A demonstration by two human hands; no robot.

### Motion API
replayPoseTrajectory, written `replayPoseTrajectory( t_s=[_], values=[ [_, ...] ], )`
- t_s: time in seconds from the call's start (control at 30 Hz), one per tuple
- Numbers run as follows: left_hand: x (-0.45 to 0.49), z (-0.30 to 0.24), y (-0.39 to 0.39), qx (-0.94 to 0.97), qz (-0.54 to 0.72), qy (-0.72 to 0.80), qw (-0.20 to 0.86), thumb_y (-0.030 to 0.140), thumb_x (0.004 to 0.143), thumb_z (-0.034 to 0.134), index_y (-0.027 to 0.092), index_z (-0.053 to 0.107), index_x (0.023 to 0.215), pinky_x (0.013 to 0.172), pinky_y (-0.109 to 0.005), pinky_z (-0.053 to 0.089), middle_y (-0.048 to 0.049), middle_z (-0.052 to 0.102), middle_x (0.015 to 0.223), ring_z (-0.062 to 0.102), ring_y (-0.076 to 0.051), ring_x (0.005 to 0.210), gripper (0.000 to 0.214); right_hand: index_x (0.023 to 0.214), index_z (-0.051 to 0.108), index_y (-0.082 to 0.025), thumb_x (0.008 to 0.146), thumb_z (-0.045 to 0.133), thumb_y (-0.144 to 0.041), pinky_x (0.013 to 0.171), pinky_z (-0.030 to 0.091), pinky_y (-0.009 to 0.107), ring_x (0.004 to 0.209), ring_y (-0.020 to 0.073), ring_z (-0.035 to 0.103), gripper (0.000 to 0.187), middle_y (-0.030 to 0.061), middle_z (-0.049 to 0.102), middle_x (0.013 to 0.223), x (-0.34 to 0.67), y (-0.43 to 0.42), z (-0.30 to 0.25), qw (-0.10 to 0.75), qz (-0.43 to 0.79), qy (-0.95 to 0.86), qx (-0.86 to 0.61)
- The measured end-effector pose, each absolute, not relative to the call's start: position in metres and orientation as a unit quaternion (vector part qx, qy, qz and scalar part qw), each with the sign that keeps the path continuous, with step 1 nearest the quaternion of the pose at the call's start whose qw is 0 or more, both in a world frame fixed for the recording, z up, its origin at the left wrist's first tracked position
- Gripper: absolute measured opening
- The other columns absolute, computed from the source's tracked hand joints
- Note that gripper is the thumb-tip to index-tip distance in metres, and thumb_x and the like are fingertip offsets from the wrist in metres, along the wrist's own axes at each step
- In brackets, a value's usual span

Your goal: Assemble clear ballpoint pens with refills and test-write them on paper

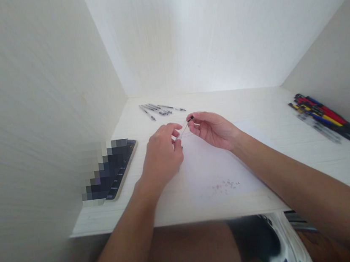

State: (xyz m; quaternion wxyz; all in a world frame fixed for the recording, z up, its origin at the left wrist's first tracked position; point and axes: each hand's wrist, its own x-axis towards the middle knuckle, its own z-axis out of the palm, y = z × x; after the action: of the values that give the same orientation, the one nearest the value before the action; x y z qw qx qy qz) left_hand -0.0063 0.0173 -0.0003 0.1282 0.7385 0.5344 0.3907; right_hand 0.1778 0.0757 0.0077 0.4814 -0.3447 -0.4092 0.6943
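Both hands meet over a white sheet of paper (218, 168) on a pale desk (264, 107). My right hand (213, 129) pinches the dark tip end of a thin clear pen tube (184, 130) between thumb and fingers. My left hand (162, 156) is curled, its fingertips pinching the tube's lower end. The tube slants up to the right between them.
Several thin pen parts (159, 108) lie at the back of the desk. A pile of red, blue, yellow and black pens (325, 119) sits at the right by the wall. A dark phone (118, 167) lies at the left. Tiny small bits (228, 185) rest on the paper near the front edge.
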Motion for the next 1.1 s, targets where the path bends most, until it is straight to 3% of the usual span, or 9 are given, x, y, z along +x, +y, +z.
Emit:
replayPoseTrajectory(
  t_s=[0.33,0.53,0.7,1.1],
  values=[
    [-0.0067,-0.0017,0.0180,0.738,0.397,0.531,0.127,0.006,0.087,0.060,0.020,0.069,0.116,0.079,-0.034,0.056,-0.0041,0.075,0.101,0.067,-0.016,0.075,0.034,0.077,0.072,-0.019,0.074,0.082,-0.019,0.080,0.058,0.023,0.082,0.0143,0.062,0.010,0.0044,0.071,0.088,0.1773,0.0765,0.0075,0.487,0.704,-0.384,-0.347],
    [-0.0068,-0.0011,0.0173,0.736,0.402,0.528,0.131,0.005,0.087,0.060,0.021,0.069,0.116,0.080,-0.034,0.057,-0.0043,0.076,0.102,0.068,-0.016,0.076,0.034,0.083,0.071,-0.020,0.075,0.085,-0.024,0.088,0.056,0.027,0.080,0.0110,0.063,0.017,0.0012,0.071,0.090,0.1802,0.0797,0.0030,0.474,0.710,-0.409,-0.324],
    [-0.0072,-0.0028,0.0180,0.738,0.407,0.522,0.134,0.005,0.087,0.060,0.021,0.070,0.115,0.078,-0.033,0.057,-0.0039,0.075,0.101,0.068,-0.015,0.075,0.033,0.082,0.072,-0.019,0.073,0.087,-0.022,0.084,0.056,0.027,0.076,0.0099,0.062,0.018,-0.0004,0.069,0.085,0.1796,0.0795,0.0008,0.461,0.721,-0.402,-0.326],
    [-0.0065,-0.0002,0.0177,0.713,0.433,0.522,0.178,0.009,0.088,0.063,0.022,0.071,0.114,0.070,-0.029,0.058,-0.0019,0.076,0.097,0.068,-0.013,0.071,0.031,0.075,0.071,-0.017,0.072,0.087,-0.026,0.075,0.054,0.030,0.077,0.0139,0.060,0.018,0.0049,0.070,0.088,0.1787,0.0778,-0.0002,0.461,0.685,-0.445,-0.347]
  ],
)
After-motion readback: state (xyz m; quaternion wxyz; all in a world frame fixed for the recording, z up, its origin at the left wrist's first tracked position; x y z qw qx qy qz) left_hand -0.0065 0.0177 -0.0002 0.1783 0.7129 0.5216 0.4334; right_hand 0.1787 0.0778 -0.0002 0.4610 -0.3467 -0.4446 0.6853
